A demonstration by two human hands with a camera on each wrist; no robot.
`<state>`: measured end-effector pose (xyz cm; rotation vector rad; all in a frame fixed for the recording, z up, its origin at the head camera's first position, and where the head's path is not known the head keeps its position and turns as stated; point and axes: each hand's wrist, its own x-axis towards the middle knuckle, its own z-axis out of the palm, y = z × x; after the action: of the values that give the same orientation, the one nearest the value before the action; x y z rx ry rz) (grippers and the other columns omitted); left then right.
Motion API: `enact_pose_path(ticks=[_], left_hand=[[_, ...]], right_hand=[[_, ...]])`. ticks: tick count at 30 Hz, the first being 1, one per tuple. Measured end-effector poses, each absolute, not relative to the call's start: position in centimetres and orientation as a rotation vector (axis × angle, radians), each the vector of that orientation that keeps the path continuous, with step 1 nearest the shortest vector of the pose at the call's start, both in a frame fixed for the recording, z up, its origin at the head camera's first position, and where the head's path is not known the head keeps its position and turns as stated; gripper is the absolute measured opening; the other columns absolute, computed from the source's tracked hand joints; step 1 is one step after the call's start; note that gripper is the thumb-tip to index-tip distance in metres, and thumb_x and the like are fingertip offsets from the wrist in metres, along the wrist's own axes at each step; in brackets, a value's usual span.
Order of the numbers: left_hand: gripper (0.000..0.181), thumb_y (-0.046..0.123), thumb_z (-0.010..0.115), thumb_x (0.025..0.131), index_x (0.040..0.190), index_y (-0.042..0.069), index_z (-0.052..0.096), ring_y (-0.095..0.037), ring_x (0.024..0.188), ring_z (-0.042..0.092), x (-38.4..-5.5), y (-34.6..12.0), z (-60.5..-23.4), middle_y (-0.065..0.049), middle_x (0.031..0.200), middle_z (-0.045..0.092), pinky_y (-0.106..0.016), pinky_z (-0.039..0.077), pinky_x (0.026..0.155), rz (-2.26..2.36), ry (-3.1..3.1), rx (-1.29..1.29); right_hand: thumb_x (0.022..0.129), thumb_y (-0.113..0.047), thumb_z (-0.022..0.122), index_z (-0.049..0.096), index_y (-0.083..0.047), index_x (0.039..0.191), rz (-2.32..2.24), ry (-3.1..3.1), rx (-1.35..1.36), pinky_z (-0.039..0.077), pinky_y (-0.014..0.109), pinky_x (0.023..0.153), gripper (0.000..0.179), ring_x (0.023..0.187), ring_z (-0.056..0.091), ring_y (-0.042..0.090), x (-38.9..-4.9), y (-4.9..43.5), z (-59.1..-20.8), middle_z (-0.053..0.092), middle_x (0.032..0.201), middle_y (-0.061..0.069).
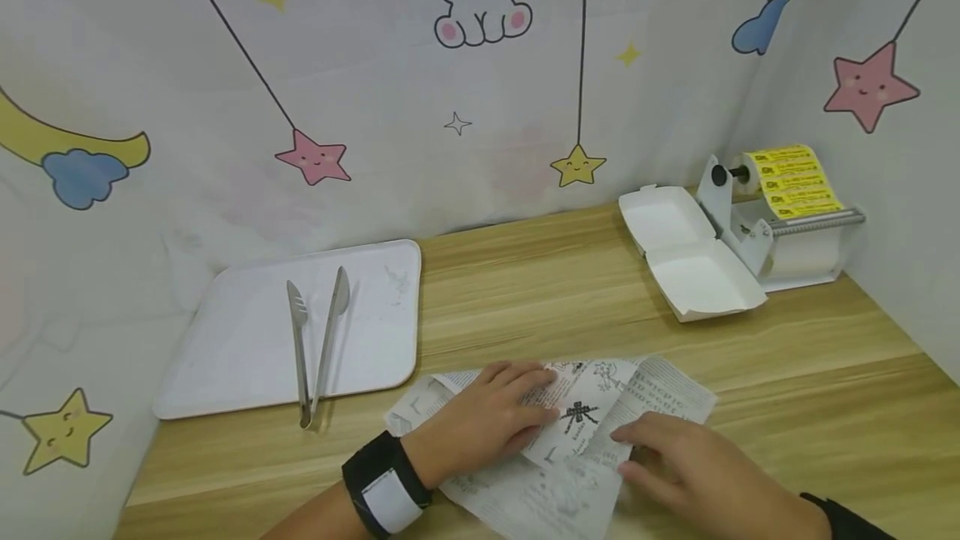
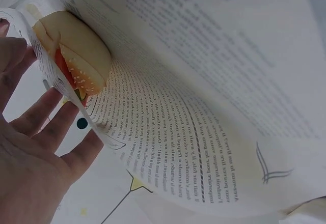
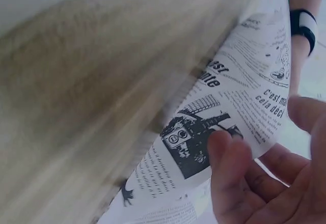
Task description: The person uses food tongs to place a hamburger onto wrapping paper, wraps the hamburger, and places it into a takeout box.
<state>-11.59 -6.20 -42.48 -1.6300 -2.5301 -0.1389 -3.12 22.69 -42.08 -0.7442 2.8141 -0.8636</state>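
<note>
A sheet of printed newspaper-style wrapping paper (image 1: 570, 490) lies folded on the table in front of me. My left hand (image 1: 483, 419) rests on the folded part, its fingers reaching over the print. From the left wrist view, a sesame bun burger (image 2: 76, 53) with something red in it sits inside the paper (image 2: 168, 132), and my left fingers press on the paper's outer side. By the right fold is my right hand (image 1: 697, 469), forefinger and thumb apart at the paper's edge. In the right wrist view its fingertips (image 3: 226, 155) are against the printed paper, loosely bent.
At the left, metal tongs (image 1: 324, 348) lie on a white tray (image 1: 225, 340). An opened white takeaway box (image 1: 701, 273) stands at the back right, beside a dispenser (image 1: 757, 248) with a roll of yellow labels (image 1: 795, 182). A patterned curtain (image 1: 390, 90) hangs behind the wooden table (image 1: 517, 290).
</note>
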Motion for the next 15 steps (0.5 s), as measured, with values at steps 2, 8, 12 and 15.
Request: enact_pose_path(ticks=[2,8,12,15], left_hand=[[0.024,0.027,0.067,0.100,0.122,0.026,0.075,-0.021,0.142,0.043,-11.6,-6.2,-42.4,-0.002,0.148,0.053,-0.041,0.037,0.114,-0.146,-2.542,-1.632],[0.024,0.028,0.066,0.101,0.122,0.027,0.075,-0.021,0.141,0.044,-11.7,-6.2,-42.1,-0.001,0.147,0.053,-0.042,0.039,0.113,-0.211,-2.579,-1.630],[0.023,0.029,0.064,0.102,0.121,0.026,0.076,-0.021,0.140,0.044,-11.9,-6.2,-42.0,-0.002,0.146,0.053,-0.043,0.039,0.113,-0.250,-2.603,-1.652],[0.023,0.029,0.062,0.103,0.121,0.024,0.076,-0.021,0.141,0.044,-12.2,-6.2,-41.9,-0.002,0.147,0.053,-0.043,0.037,0.115,-0.329,-2.639,-1.675]], right_hand=[[0.093,-0.021,0.074,0.070,-0.021,0.117,-0.884,2.886,-0.824,0.055,0.027,0.078,0.025,0.090,0.055,-0.003,-3.2,22.8,-41.9,0.062,0.106,-0.021],[0.082,-0.025,0.085,0.070,-0.032,0.089,-0.811,3.180,-1.040,0.052,0.024,0.073,0.018,0.091,0.056,-0.001,-4.1,22.4,-41.8,0.060,0.098,-0.023],[0.086,-0.029,0.082,0.064,-0.036,0.077,-0.785,3.200,-0.982,0.054,0.037,0.087,0.022,0.108,0.059,0.011,-5.4,22.0,-41.7,0.067,0.114,-0.012],[0.089,-0.025,0.079,0.061,-0.035,0.074,-0.828,3.146,-0.934,0.050,0.052,0.097,0.026,0.121,0.060,0.025,-6.5,21.8,-41.9,0.068,0.126,0.000]])
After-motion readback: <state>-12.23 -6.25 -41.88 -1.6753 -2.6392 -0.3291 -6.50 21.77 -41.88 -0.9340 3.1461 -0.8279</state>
